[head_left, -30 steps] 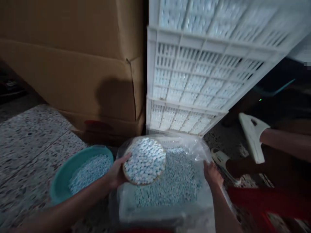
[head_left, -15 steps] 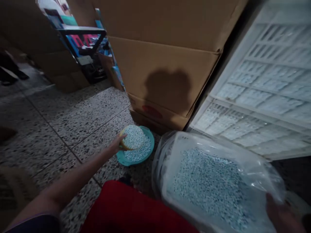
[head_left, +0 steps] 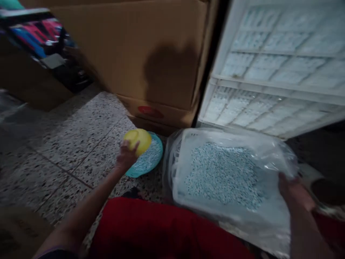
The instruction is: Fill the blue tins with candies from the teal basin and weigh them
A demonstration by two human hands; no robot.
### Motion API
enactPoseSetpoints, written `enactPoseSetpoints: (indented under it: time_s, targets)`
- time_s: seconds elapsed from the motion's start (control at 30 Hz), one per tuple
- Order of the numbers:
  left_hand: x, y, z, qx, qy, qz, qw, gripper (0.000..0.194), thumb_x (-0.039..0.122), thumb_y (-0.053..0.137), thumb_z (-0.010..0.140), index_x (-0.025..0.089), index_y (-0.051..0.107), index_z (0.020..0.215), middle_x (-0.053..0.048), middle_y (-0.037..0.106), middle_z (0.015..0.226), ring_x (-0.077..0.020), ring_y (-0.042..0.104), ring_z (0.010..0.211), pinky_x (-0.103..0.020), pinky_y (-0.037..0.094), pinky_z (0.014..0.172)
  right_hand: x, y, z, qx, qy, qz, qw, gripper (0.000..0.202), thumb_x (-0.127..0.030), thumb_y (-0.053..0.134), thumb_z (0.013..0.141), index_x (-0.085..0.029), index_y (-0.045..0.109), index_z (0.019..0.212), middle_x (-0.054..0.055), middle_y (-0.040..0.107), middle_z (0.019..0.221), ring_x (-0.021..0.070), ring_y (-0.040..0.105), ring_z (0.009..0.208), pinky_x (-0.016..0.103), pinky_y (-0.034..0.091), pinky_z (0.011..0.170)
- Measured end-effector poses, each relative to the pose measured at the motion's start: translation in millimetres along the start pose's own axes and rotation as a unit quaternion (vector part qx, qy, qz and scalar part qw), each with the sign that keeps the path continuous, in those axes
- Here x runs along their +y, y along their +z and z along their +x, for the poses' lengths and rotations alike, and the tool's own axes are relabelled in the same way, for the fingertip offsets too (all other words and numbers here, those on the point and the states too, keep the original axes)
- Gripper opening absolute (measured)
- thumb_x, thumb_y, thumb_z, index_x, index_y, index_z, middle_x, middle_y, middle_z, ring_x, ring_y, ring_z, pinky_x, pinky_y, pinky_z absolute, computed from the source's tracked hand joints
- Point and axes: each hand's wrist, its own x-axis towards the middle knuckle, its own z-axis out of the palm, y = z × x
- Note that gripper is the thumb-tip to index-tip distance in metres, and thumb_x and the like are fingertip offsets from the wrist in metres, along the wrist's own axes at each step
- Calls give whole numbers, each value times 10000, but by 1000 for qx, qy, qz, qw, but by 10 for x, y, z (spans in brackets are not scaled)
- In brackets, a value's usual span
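Note:
My left hand (head_left: 127, 154) grips a yellow bowl (head_left: 141, 141), which is tipped with its rounded underside toward me. It is over a teal basin (head_left: 160, 151) on the floor, where small white-and-blue pellets (head_left: 149, 158) lie. Right of the basin stands a white crate (head_left: 180, 158) wrapped in a clear plastic bag (head_left: 280, 154); more of the same pellets (head_left: 223, 172) fill its bottom. At the crate's right end, my right hand (head_left: 293, 190) is closed over the plastic-covered rim; some fingers are hidden. The inside of the bowl is out of sight.
A tall cardboard box (head_left: 129, 54) stands behind the basin. Stacked white slatted crates (head_left: 269, 79) rise behind the lined crate. My red-clothed lap (head_left: 159, 226) is at the bottom. Speckled tile floor (head_left: 88, 126) spreads to the left.
The yellow bowl, earlier upright and full of pellets, has been turned over above the basin by my left hand. The view has shifted to the right. My right hand remains at the crate's right end.

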Motion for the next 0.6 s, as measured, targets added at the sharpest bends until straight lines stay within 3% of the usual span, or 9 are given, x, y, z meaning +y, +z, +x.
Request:
enactPoseSetpoints:
  time_s: [0.1,0.17,0.2,0.3,0.37,0.4,0.47,0.53,0.6]
  targets:
    - [422,-302,63,157,53,-10,986,872,502,718,686,189,322,1396,-181,270,1475,-398,237,1398,-574,277,1113,-93,-87,-89,-17,-3,29,999,730,-619,280,927,-72,474,1369,314,571,1263,409,559,1220,557,467,950]
    - [1018,-393,116,146,180,-75,970,915,529,762,616,208,343,1363,-158,310,1435,-390,252,1385,-553,278,1126,-113,-106,-100,-11,-12,36,999,675,-569,306,945,-62,464,1362,295,583,1261,398,569,1209,541,461,971]
    - [1403,-374,133,103,251,-114,956,852,525,768,607,226,407,1319,-145,327,1428,-402,250,1384,-560,259,1134,-107,-108,-95,-7,-13,38,999,655,-552,316,949,-61,464,1356,284,587,1263,392,574,1204,533,459,979]
    - [2665,-20,151,-165,437,-158,870,615,360,705,710,286,525,1293,-121,353,1456,-423,230,1397,-590,245,1115,-47,-100,-64,-6,-26,49,998,612,-514,330,959,-60,460,1348,265,582,1278,386,574,1203,525,453,992]
    - [3337,388,133,-251,475,-129,833,608,168,603,753,314,519,1337,-123,369,1462,-403,183,1429,-623,183,1118,9,-91,-32,-14,-39,57,998,593,-498,330,964,-65,455,1349,262,591,1262,384,582,1192,528,459,981]
    - [3565,599,109,-279,477,-99,827,658,120,586,741,313,501,1365,-137,357,1471,-414,165,1431,-649,185,1099,37,-85,-13,-19,-46,61,997,581,-490,326,967,-70,456,1347,260,602,1244,381,591,1179,527,464,973]
    - [3793,961,18,-292,425,-78,853,783,74,597,702,310,430,1430,-157,296,1507,-433,146,1429,-666,209,1075,82,-68,31,-29,-57,66,996,558,-478,317,974,-77,465,1333,255,623,1203,368,611,1153,516,474,960]
    - [3789,1181,-133,-308,334,-99,886,881,85,649,662,311,370,1467,-160,246,1527,-443,138,1422,-642,262,1062,106,-46,78,-35,-66,72,995,546,-469,306,979,-71,475,1311,259,633,1171,355,624,1131,502,480,953]
    - [3684,1252,-327,-324,250,-126,904,943,123,696,630,302,334,1483,-163,243,1516,-443,171,1403,-610,318,1045,108,-24,116,-37,-62,77,994,544,-468,311,975,-59,480,1292,270,636,1150,356,629,1114,504,486,939]
